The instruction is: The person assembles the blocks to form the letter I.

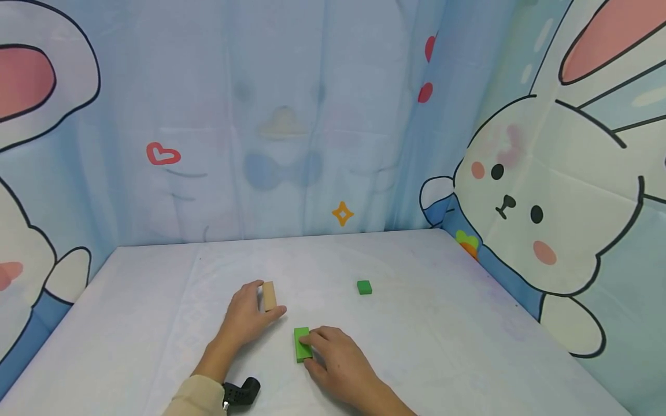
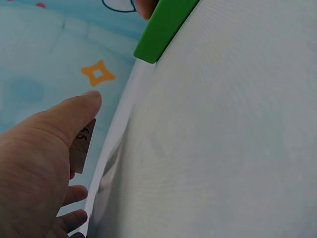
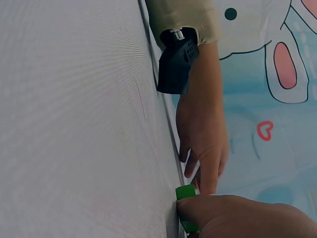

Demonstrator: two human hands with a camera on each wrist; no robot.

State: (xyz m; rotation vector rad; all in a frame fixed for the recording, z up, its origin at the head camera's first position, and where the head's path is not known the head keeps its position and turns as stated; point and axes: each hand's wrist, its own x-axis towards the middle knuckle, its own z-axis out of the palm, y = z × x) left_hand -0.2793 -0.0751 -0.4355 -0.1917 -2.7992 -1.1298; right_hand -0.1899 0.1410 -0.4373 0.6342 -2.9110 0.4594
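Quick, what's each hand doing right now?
Left hand: holding the wooden block between thumb and fingers.
Right hand: holding the longer green block with thumb and fingers.

Appears to be a draped booth, judging by rabbit-print curtains point(image 1: 343, 110) beside and behind a white-topped table point(image 1: 442, 329); cannot be classed further.

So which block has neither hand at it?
The small dark green block, lying alone to the right; the left hand is at the tan block, the right hand holds the longer green block.
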